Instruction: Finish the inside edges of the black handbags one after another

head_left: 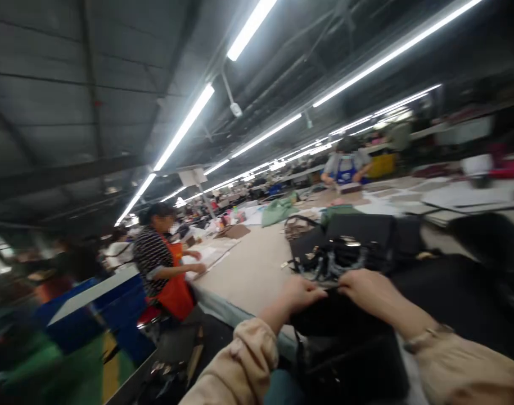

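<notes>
Both of my hands grip the top edge of a black bag (345, 349) in front of me at the table's near edge. My left hand (297, 295) pinches the edge on the left, thumb pointing inward. On the other side, my right hand (366, 289) is closed over the same edge, fingers curled down. The bag's lower part hangs in dark shadow, so its details are hard to make out. Just beyond my hands lie several black handbags (354, 233) with metal fittings and straps. Motion blurs the picture somewhat.
A long beige-covered table (248, 270) runs away from me. At its left side a person in an orange apron (179, 281) works on flat sheets. Farther back is a person in a blue apron (346, 174). Blue bins (126, 309) stand left; black material (459, 298) lies right.
</notes>
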A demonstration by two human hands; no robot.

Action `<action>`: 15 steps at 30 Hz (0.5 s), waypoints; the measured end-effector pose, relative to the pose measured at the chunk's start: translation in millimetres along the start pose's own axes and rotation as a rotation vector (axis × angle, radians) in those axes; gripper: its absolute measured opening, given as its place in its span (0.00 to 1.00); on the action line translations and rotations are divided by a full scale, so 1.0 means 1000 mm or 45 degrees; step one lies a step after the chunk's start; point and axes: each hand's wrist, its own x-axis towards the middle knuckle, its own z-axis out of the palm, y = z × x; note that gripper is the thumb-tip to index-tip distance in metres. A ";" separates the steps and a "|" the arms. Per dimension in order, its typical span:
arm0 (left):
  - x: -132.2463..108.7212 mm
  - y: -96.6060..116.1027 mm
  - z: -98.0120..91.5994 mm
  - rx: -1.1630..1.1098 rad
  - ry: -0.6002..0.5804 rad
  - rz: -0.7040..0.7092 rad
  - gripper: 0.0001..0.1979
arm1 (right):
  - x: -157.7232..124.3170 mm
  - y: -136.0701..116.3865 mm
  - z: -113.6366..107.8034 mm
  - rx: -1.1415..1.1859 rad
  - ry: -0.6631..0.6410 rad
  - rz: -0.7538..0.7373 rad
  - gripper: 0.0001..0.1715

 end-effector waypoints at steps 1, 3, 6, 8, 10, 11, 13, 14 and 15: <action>0.006 0.004 0.002 -0.031 -0.021 0.042 0.19 | -0.002 -0.001 -0.002 -0.031 -0.036 0.041 0.14; 0.020 0.011 0.008 -0.095 -0.075 0.113 0.20 | 0.001 -0.003 -0.001 -0.071 -0.087 0.109 0.14; 0.032 0.011 0.012 -0.170 -0.182 0.142 0.20 | 0.007 0.001 0.005 -0.068 -0.122 0.156 0.14; 0.033 0.003 0.007 -0.194 -0.236 0.121 0.19 | 0.007 0.003 0.008 -0.048 -0.118 0.165 0.15; 0.028 -0.010 -0.003 -0.204 -0.260 0.087 0.19 | 0.007 0.005 0.009 -0.026 -0.111 0.170 0.14; 0.025 -0.016 -0.009 -0.206 -0.262 0.068 0.18 | 0.007 0.006 0.009 -0.016 -0.109 0.172 0.14; 0.017 -0.028 -0.020 -0.207 -0.259 0.032 0.18 | 0.009 0.007 0.009 -0.001 -0.108 0.172 0.14; 0.013 -0.033 -0.026 -0.207 -0.257 0.019 0.19 | 0.010 0.008 0.008 0.004 -0.109 0.172 0.13; 0.009 -0.038 -0.030 -0.207 -0.256 0.008 0.19 | 0.011 0.008 0.008 0.007 -0.109 0.171 0.13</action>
